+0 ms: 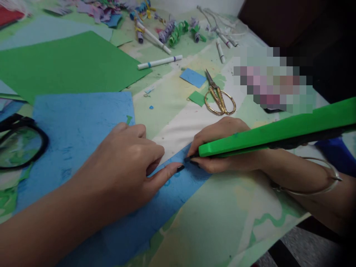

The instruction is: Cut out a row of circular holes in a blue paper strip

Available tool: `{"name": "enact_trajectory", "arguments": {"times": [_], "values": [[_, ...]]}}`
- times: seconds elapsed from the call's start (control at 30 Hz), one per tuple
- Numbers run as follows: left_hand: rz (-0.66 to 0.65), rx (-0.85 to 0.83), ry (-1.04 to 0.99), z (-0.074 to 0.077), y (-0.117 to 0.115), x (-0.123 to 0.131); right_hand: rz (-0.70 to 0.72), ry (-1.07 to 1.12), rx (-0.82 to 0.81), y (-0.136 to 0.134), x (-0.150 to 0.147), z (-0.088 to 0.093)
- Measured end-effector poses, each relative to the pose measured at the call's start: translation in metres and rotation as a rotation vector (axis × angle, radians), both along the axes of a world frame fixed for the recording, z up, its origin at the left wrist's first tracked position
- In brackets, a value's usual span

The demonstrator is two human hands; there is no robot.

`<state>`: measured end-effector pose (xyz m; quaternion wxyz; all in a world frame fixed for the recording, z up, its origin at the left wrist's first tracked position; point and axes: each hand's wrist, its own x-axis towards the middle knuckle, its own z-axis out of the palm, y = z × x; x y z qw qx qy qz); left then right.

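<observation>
A large blue paper sheet [83, 122] lies slantwise on the table, with faint small circles near my thumb. On it rests my left hand [130, 159], its fingers bent downward and its thumb stretched out apart from them towards my right hand. My right hand [222, 148] pinches the dark tip end of a long green pen [267, 133] against the sheet's right part. The pen's barrel rises to the right edge of view, close to the camera. Gold-handled scissors [218, 96] lie beyond my right hand, beside small blue [194, 77] and green paper scraps [198, 98].
Black-framed glasses [41, 144] sit at the left on the papers. A green sheet [72, 63] lies behind the blue one. White markers [160, 62], curled paper strips [178, 33] and shredded paper [97, 11] are at the back. The table edge [278, 233] shows at lower right.
</observation>
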<state>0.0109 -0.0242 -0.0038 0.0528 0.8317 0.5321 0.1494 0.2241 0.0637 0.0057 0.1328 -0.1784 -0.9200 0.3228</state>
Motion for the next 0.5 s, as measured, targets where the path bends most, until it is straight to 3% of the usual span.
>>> {"name": "enact_trajectory", "arguments": {"times": [0.33,0.5], "values": [[-0.044,0.108,0.035,-0.001,-0.008,0.006,-0.045,-0.01,0.052,-0.008,-0.001,0.001],[-0.102,0.113,-0.021,-0.003,-0.016,0.013,0.03,0.004,-0.068,-0.002,0.001,0.002]]}}
